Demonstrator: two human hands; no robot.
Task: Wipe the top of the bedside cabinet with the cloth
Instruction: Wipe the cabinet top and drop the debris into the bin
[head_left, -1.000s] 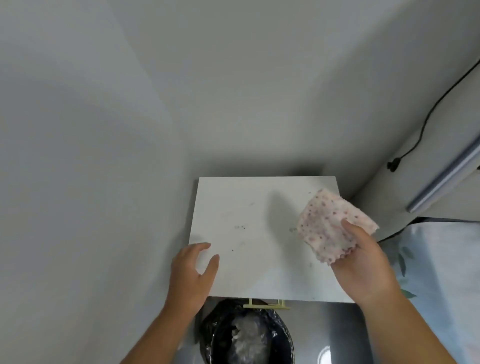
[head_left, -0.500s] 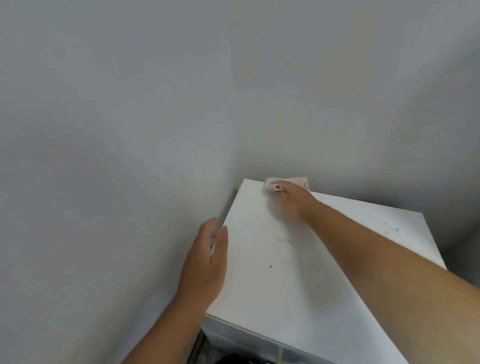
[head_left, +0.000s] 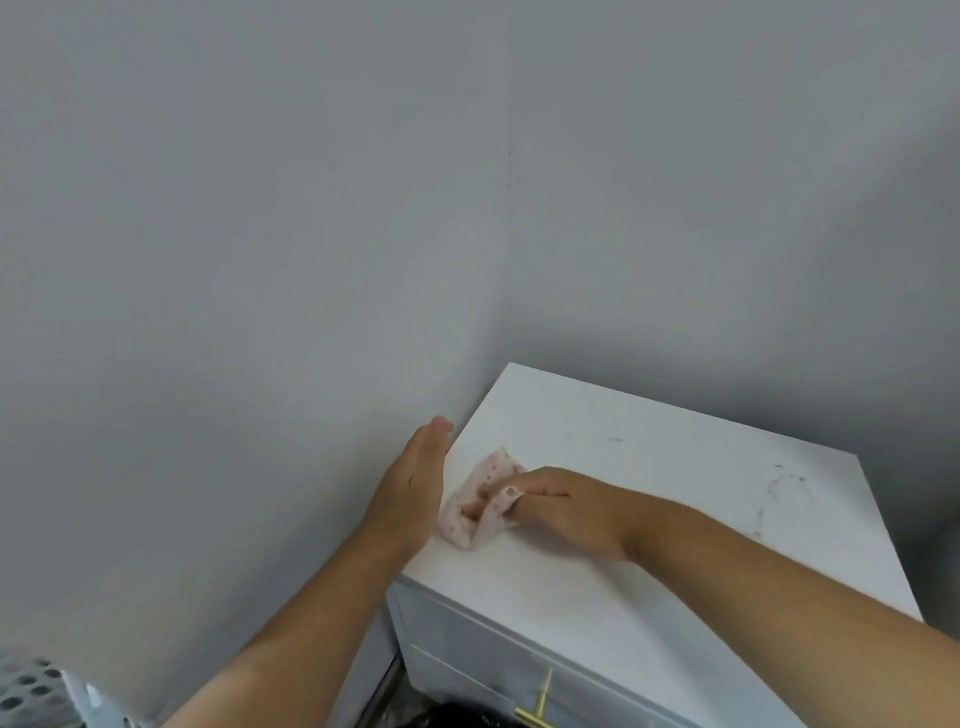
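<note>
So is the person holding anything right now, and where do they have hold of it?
The right hand holds the cloth at its near edge, fingers bunched in its folds, pressing it on the cabinet top. The left hand holds nothing.

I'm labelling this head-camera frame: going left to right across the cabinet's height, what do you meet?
Grey wall → left hand at the cabinet's left edge → spotted cloth → right hand holding it → smudges on the bedside cabinet top.

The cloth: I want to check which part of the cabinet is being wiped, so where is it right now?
The cloth lies on the cabinet top near its left edge, held by the right hand, with the left hand just beside it.
</note>
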